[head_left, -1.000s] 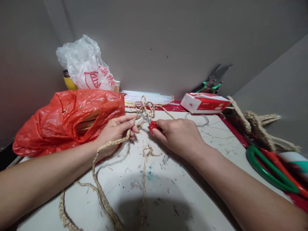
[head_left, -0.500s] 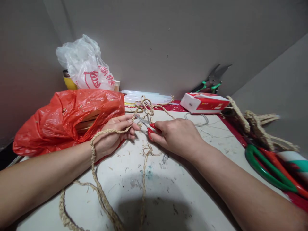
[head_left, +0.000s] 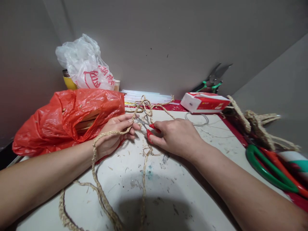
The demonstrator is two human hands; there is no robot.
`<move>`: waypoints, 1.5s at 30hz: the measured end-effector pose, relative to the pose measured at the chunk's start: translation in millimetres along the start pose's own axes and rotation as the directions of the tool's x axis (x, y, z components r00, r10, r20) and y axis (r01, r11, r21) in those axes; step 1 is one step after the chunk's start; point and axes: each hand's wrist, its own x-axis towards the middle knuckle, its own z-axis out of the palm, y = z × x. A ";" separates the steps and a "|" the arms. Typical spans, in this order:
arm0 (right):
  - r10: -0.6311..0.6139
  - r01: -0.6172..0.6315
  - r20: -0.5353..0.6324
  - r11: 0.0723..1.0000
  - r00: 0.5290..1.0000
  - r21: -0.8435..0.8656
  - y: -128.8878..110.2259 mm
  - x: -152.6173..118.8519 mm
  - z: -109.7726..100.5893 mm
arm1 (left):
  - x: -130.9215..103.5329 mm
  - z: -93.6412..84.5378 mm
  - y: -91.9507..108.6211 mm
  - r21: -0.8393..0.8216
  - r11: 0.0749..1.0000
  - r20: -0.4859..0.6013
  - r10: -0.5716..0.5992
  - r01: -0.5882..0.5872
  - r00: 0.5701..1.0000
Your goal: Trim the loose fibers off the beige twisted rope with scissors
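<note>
My left hand (head_left: pixel 117 130) pinches a braided straw rope (head_left: pixel 113 132) between thumb and fingers. The rope drapes over my left wrist and runs down to the table's near edge. My right hand (head_left: pixel 174 134) grips small scissors (head_left: pixel 150 130) by their red handles. Their blades are parted a little and point at the rope beside my left fingertips; whether they touch it I cannot tell. Behind the blades lies a loose tangle of the same braid (head_left: pixel 145 104). Another thin strand (head_left: pixel 144 179) with a frayed knot hangs down the middle of the table.
A red plastic bag (head_left: pixel 48 118) holding straw lies left, with a white plastic bag (head_left: pixel 84 64) behind it. At the back right are a red-and-white box (head_left: pixel 204 103), pruning shears (head_left: pixel 214 78) and a wire coil (head_left: pixel 197 123). Large green-and-orange handles (head_left: pixel 269 170) lie at right.
The handles of the scissors have spread slightly wider, and the scissors have shifted a touch in my right hand. My left hand keeps its pinch on the rope, almost unmoved.
</note>
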 end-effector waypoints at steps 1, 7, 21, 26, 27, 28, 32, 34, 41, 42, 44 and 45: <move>0.003 -0.003 0.007 1.000 1.000 -0.007 0.7 0.5 0.1 | -0.3 1.1 0.6 0.007 1.000 -0.004 -0.005 0.005 1.000; 0.047 -0.047 0.001 0.999 0.999 0.018 7.4 0.6 3.5 | -1.9 3.0 1.7 0.011 1.000 0.028 -0.017 0.017 0.999; -0.065 0.063 -0.023 0.996 0.998 -0.063 2.9 -1.4 -3.8 | 2.6 -1.6 -4.6 0.003 1.000 -0.024 0.030 -0.030 0.999; -0.060 0.056 -0.033 0.993 0.998 -0.108 2.7 -1.9 -3.3 | 3.8 -0.6 -5.1 0.012 1.000 -0.094 0.025 -0.024 0.995; -0.053 0.050 -0.028 0.992 0.998 -0.117 2.8 -1.9 -2.9 | 3.9 -0.3 -4.9 0.019 1.000 -0.098 0.024 -0.022 0.995; -0.047 0.044 -0.023 0.991 0.999 -0.124 3.0 -1.8 -2.5 | 3.8 -0.1 -4.6 0.026 0.999 -0.101 0.026 -0.023 0.995; -0.025 0.020 -0.038 0.992 0.999 -0.127 5.2 -0.5 -1.2 | 2.6 1.0 -3.9 0.043 0.998 -0.103 0.041 -0.036 0.994; -0.013 0.008 -0.039 0.994 0.999 -0.106 6.4 -0.2 -1.3 | 2.1 1.0 -4.4 0.047 0.998 -0.110 0.046 -0.041 0.993; -0.003 0.002 -0.023 0.998 1.000 -0.055 3.8 -2.5 -5.9 | 2.5 -0.8 -8.4 0.080 0.991 -0.169 0.120 -0.108 0.978; -0.011 0.010 -0.017 0.998 1.000 -0.061 3.0 -2.7 -6.3 | 2.5 -0.6 -8.5 0.091 0.989 -0.172 0.133 -0.118 0.976; -0.021 0.021 0.004 0.997 1.000 -0.075 2.0 -2.9 -6.7 | 2.3 0.2 -8.4 0.115 0.985 -0.175 0.146 -0.127 0.974; -0.024 0.025 0.016 0.997 1.000 -0.079 1.7 -2.9 -6.7 | 2.2 0.6 -8.2 0.125 0.984 -0.178 0.148 -0.127 0.973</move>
